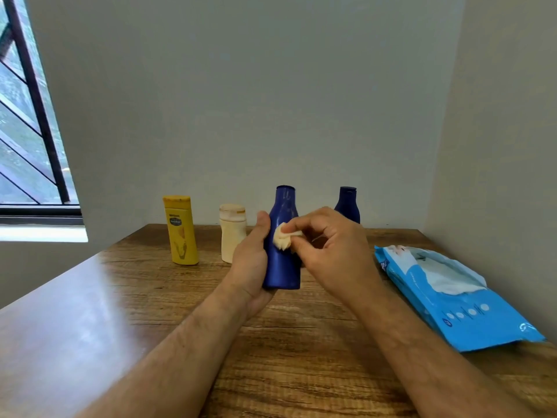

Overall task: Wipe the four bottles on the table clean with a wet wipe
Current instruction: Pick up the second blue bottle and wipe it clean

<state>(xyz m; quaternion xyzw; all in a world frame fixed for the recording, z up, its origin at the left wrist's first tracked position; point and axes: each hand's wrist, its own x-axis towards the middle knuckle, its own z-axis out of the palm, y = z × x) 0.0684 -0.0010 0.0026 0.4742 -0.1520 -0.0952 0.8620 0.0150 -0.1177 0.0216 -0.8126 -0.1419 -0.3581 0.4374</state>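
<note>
My left hand (251, 260) grips a tall blue bottle (282, 267) upright, lifted a little above the wooden table (150, 297). My right hand (328, 251) pinches a crumpled, soiled wet wipe (283, 238) and presses it against the bottle's upper front. A yellow bottle (181, 230) and a cream bottle (231, 232) stand at the back left. A second dark blue bottle (347, 205) stands at the back, partly hidden behind my right hand.
A blue pack of wet wipes (458, 300) lies on the table's right side, its flap open with a white wipe showing. Walls close in behind and on the right. A barred window (27, 131) is at the left.
</note>
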